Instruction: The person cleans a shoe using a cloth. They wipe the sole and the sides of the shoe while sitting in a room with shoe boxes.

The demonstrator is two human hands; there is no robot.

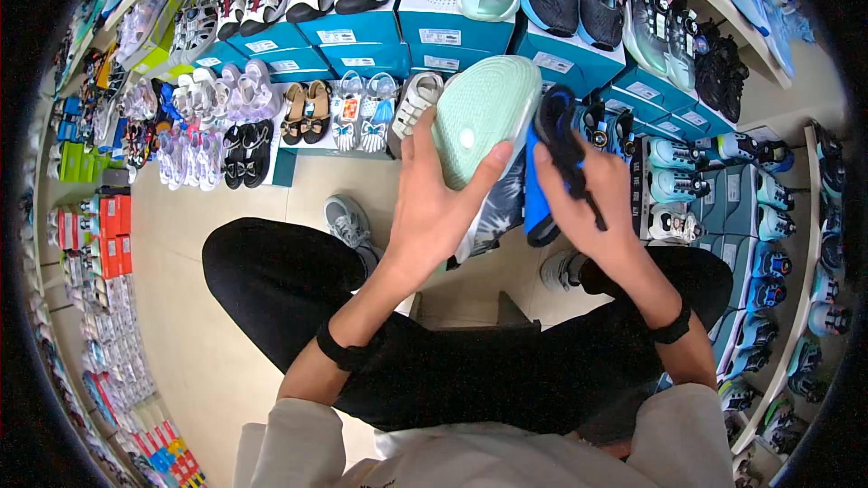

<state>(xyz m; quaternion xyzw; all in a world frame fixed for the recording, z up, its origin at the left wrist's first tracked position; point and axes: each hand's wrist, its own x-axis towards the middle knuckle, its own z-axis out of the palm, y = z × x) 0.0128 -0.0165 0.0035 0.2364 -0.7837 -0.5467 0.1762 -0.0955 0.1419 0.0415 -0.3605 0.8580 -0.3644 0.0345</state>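
Observation:
My left hand (437, 196) grips a pale mint-green shoe (485, 115), with its textured rounded surface towards me and my thumb along its right edge. Close on the right, my right hand (597, 196) holds a black-and-blue item (559, 125), possibly a sandal; the fingers cover part of it, so its exact kind is unclear. A flat bright blue piece (536, 200) hangs below it, and whether the two are joined cannot be seen. Behind and between my hands is dark fabric with a white tie-dye pattern (502, 210), partly hidden.
Stacked teal shoeboxes (366, 34) bearing labels stand ahead, topped with sandals and sneakers. Small sandals (305, 112) line a low display. More sneakers on grey boxes (729, 196) stand at right. Red boxes (115, 217) are at left. My knees flank a low grey structure (468, 312).

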